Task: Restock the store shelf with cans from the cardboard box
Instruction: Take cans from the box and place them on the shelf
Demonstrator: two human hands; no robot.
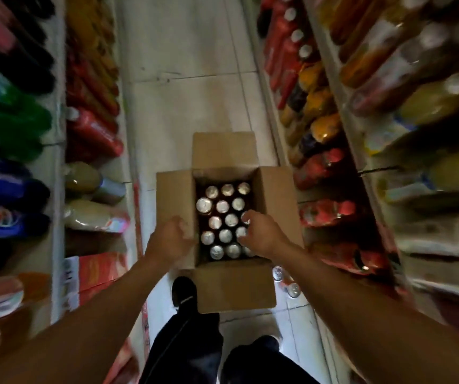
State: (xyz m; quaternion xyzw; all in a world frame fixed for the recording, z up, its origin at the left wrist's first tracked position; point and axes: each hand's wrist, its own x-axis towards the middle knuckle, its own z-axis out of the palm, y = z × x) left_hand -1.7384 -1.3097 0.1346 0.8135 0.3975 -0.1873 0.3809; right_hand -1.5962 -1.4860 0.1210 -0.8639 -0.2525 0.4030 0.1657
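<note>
Plenty of cans [224, 220] are sitting in the cardboard box [235, 286], silver tops up in rows of three, so by my reckoning the restock is only just getting going. The box is resting on the tiled floor [184, 106] in the aisle, flaps folded out, at twelve o'clock from the person's shoes.

The left hand [168, 241] is hovering over the box's nine o'clock flap, fingers curled loosely; its grip is carrying nothing that I can make out. The right hand [264, 235] is reaching over the three o'clock column of cans, fingers bent down onto the tops, but whether that grip is already closing on a can I cannot tell.

A couple of loose cans [286, 281] are lying on the floor at about four o'clock from the box, just beside its near flap. Shelves of bottles [317, 128] are running along the three o'clock side, more stock along nine o'clock, all blurred.

Nearly everything is looking left to do: the box is reading close to full, and which shelf slot is waiting for cans is not showing.
</note>
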